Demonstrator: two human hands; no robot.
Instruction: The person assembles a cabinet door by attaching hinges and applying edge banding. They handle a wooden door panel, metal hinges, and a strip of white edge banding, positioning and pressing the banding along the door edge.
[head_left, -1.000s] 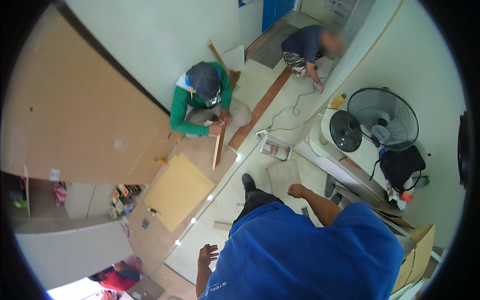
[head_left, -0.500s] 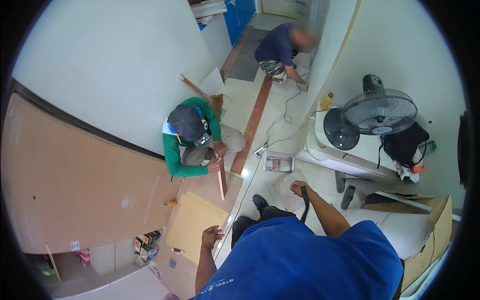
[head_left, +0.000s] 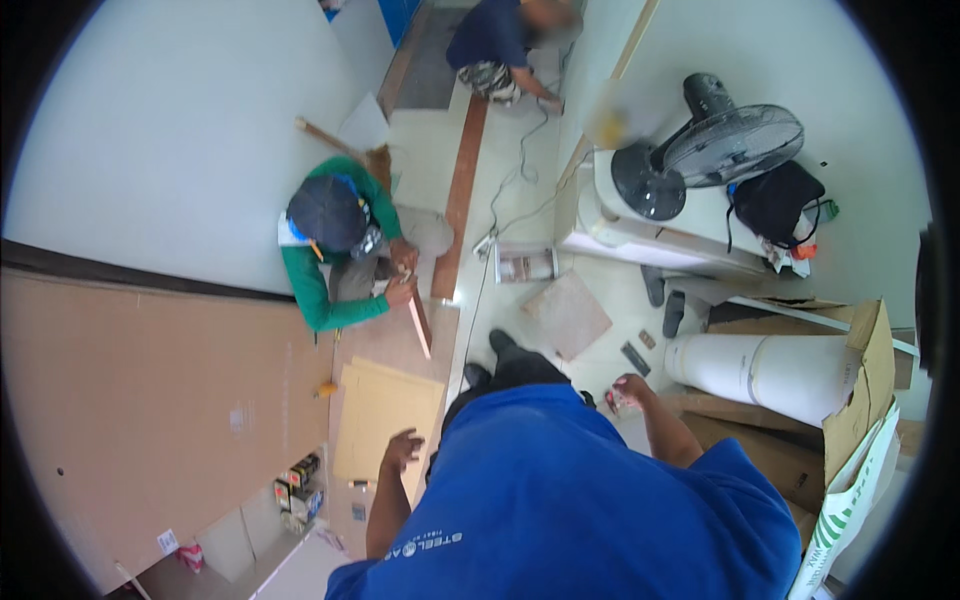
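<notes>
Blurred small object in right hand [head_left: 628, 390]

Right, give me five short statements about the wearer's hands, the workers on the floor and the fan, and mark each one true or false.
1. The wearer's left hand hangs bare and holds nothing. True.
2. The wearer's right hand rests on the black pedestal fan. False: the hand is low beside the blue shirt, well apart from the fan.
3. The person in the green long-sleeved top has both hands on a narrow reddish wooden strip. True.
4. The flat sheet of tan cardboard lies on the floor near the left hand. True.
5. The large white cylinder stands upright. False: it lies on its side by the brown cardboard box.
</notes>
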